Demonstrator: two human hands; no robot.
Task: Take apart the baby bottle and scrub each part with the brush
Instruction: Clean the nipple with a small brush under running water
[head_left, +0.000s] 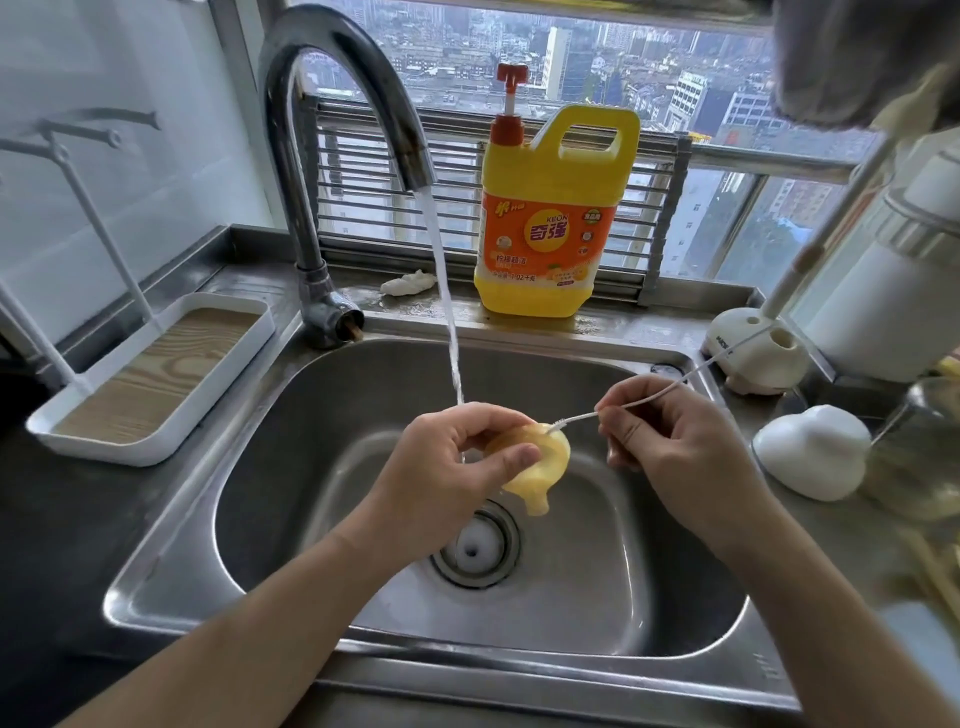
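Over the steel sink (291, 519), my left hand (452, 462) grips a yellowish silicone bottle nipple (540, 467), its tip pointing down. My right hand (670, 441) pinches a thin white wire brush (649, 397), whose small bristled end touches the nipple's upper rim. The brush's long stem runs up to the right. A white bottle cap (813, 449) sits on the counter right of the sink, and a glass bottle body (919, 452) lies beside it at the right edge.
The faucet (332, 104) runs a stream of water (447, 312) into the sink just behind my left hand. A yellow dish-soap jug (550, 223) stands on the back ledge. A white drying tray (150, 379) sits left; a white brush holder (753, 348) sits right.
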